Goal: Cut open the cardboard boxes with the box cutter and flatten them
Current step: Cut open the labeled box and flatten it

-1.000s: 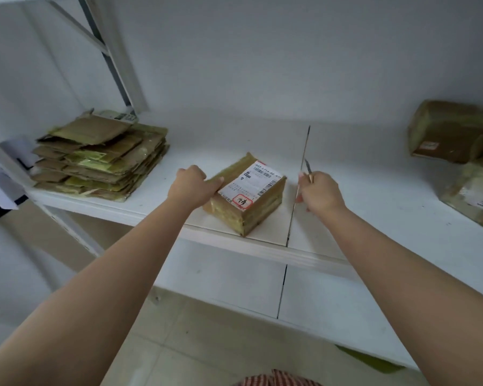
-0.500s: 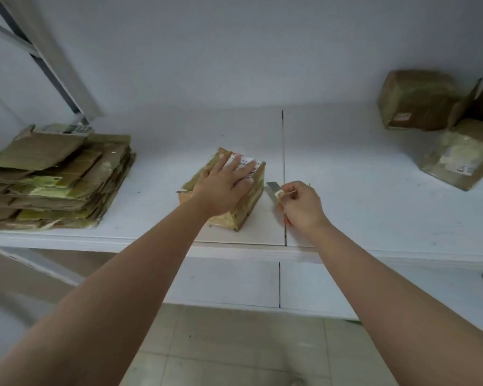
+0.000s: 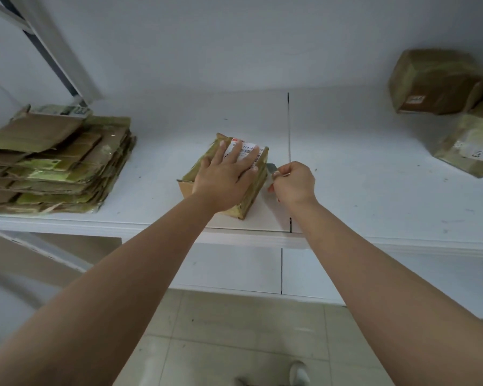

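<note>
Your right hand (image 3: 293, 183) is fisted round the box cutter (image 3: 271, 169), blade tip at the box's right side, likely set to slit the tape. Left hand (image 3: 226, 178) lies flat, fingers straight, pinning the box (image 3: 252, 190) mid-shelf (image 3: 374, 190). Flattened stack (image 3: 56, 165) left, uncut boxes (image 3: 432, 82) far right.

white shelf (image 3: 360, 207) | grey wall (image 3: 234, 37) | tiled floor (image 3: 234, 330) | metal brace (image 3: 53, 43)
</note>
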{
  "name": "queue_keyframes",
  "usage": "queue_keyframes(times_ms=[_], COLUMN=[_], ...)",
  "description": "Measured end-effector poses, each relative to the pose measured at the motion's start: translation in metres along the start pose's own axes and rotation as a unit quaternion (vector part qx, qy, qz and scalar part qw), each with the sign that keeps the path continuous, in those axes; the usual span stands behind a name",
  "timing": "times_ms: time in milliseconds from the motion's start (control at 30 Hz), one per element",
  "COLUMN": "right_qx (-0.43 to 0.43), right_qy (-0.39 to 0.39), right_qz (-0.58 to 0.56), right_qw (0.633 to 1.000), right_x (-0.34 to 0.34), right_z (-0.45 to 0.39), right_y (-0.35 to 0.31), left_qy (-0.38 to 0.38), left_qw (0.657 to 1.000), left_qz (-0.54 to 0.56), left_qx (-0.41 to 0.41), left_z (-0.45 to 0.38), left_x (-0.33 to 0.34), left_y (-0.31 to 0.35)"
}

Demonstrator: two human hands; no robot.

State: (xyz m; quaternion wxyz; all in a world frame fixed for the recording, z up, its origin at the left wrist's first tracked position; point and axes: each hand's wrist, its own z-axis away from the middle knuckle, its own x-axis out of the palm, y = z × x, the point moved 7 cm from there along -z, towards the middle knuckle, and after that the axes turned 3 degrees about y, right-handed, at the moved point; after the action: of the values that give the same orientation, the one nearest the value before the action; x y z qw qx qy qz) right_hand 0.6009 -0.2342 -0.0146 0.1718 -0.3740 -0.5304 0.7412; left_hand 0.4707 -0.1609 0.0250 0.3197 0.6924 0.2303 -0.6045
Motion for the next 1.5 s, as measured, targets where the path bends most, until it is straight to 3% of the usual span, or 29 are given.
queue_keyframes(times_ms=[333,1133,1300,1500], right_qx=[-0.005,-0.026,0.019,-0.002], right_qy=[-0.013,-0.155,-0.286,-0.098], right_qz=[0.045,0.082,0.145,0.095], right_qw=[0.999,0.984,0.947,0.991], right_x=[0.000,-0.005,-0.001,-0.032], right_z=[0.011,0.072,0.084,0.032], right_y=[-0.023,-0.022,-0.001,0.013], left_qy=[-0.007,-0.040,-0.072,-0.110], left_qw=[1.000,0.999,0.997,0.991], left_qz=[0.003,0.008,0.032,0.064], left_qx=[-0.019,-0.021,-0.020,0.029], left_z=[0.000,-0.002,-0.004,-0.003], left_x=[0.002,0.002,0.000,-0.012], left_y=[0.001,0.001,0.000,-0.001])
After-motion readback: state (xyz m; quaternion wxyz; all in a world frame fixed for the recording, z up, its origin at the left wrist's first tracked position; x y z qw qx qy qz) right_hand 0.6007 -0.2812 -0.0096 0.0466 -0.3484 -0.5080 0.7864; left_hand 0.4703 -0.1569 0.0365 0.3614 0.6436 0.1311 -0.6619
